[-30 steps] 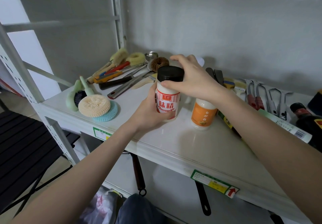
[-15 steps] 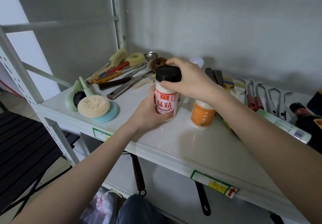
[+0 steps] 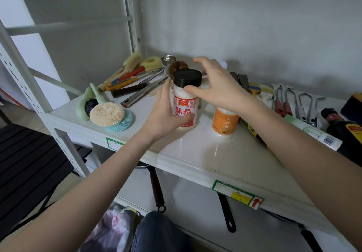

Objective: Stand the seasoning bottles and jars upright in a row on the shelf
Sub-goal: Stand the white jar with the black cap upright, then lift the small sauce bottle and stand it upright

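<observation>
A white jar with a black lid and a red-and-white label (image 3: 185,104) stands upright on the white shelf (image 3: 205,153). My left hand (image 3: 163,114) wraps around its lower body. My right hand (image 3: 217,87) hovers beside the lid with fingers spread; only the thumb tip touches the jar's neck. An orange-labelled jar (image 3: 225,123) stands upright just to the right, its top hidden behind my right wrist. On their sides at the right lie a pale green bottle (image 3: 313,132) and a dark sauce bottle (image 3: 344,128). Another bottle (image 3: 252,132) is partly hidden under my right forearm.
Scrub pads and a brush (image 3: 105,112) sit at the shelf's left front, with brushes and long utensils (image 3: 135,81) behind them. Metal tools (image 3: 293,102) lie at the back right. Pan handles (image 3: 156,189) show on the lower shelf. A black chair (image 3: 29,163) stands left.
My right hand has let go of the black lid and spread its fingers. The jar, still in my left hand, has shifted slightly to the left.
</observation>
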### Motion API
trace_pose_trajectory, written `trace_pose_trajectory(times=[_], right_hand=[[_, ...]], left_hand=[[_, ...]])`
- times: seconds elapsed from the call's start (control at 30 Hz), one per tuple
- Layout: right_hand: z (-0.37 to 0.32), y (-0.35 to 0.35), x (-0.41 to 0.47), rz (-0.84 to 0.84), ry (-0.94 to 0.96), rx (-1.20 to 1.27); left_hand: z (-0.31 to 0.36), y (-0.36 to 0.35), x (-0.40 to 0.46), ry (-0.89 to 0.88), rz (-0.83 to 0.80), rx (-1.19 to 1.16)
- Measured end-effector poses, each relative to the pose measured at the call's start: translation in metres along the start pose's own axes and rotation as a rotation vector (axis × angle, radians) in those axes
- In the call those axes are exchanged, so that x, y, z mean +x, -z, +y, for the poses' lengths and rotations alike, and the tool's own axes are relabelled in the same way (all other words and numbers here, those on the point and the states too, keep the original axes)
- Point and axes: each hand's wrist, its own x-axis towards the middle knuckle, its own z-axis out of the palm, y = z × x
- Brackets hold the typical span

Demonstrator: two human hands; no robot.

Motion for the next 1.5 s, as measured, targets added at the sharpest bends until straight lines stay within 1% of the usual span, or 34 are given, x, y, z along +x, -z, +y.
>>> trace_pose_trajectory(times=[0.1,0.2,0.23,0.3,0.4,0.5,0.63,0.7,0.77,0.87,1.0,1.1,1.27,1.3,1.37,1.43,1.5], right_hand=[[0.001,0.011,-0.005,0.056,0.010,-0.017],[0.004,0.028,-0.013,0.113,0.012,-0.017],[0.005,0.034,-0.017,0.137,0.011,-0.015],[0.009,0.046,-0.025,0.183,-0.004,-0.028],[0.021,0.065,-0.042,0.221,-0.045,-0.053],[0.039,0.078,-0.062,0.215,-0.102,-0.075],[0.065,0.080,-0.085,0.148,-0.238,-0.110],[0.078,0.073,-0.099,0.089,-0.289,-0.130],[0.089,0.063,-0.111,0.015,-0.319,-0.126],[0.099,0.051,-0.123,-0.076,-0.359,-0.152],[0.106,0.041,-0.126,-0.115,-0.402,-0.182],[0.109,0.037,-0.127,-0.106,-0.389,-0.267],[0.113,0.034,-0.131,-0.058,-0.319,-0.289],[0.114,0.033,-0.132,-0.018,-0.306,-0.261],[0.115,0.031,-0.134,0.092,-0.298,-0.131],[0.113,0.030,-0.136,0.189,-0.287,0.057],[0.107,0.033,-0.136,0.251,-0.289,0.250]], left_hand=[[0.019,0.011,-0.002,-0.103,0.128,0.057],[0.045,0.017,-0.006,-0.227,0.248,0.055],[0.055,0.016,-0.007,-0.256,0.279,0.038],[0.075,0.009,-0.013,-0.294,0.290,-0.015],[0.100,-0.012,-0.022,-0.330,0.216,-0.102],[0.112,-0.037,-0.026,-0.331,0.052,-0.139],[0.110,-0.076,-0.031,-0.211,-0.248,-0.190],[0.102,-0.095,-0.036,-0.166,-0.344,-0.117],[0.093,-0.109,-0.041,-0.114,-0.397,-0.067],[0.084,-0.120,-0.043,-0.026,-0.425,-0.040],[0.078,-0.128,-0.043,0.051,-0.431,-0.078],[0.075,-0.131,-0.043,0.074,-0.438,-0.116],[0.079,-0.134,-0.045,0.053,-0.423,-0.155],[0.079,-0.134,-0.045,0.060,-0.417,-0.149],[0.079,-0.135,-0.045,0.086,-0.418,-0.132],[0.081,-0.137,-0.044,0.112,-0.455,-0.139],[0.084,-0.139,-0.044,0.111,-0.512,-0.146]])
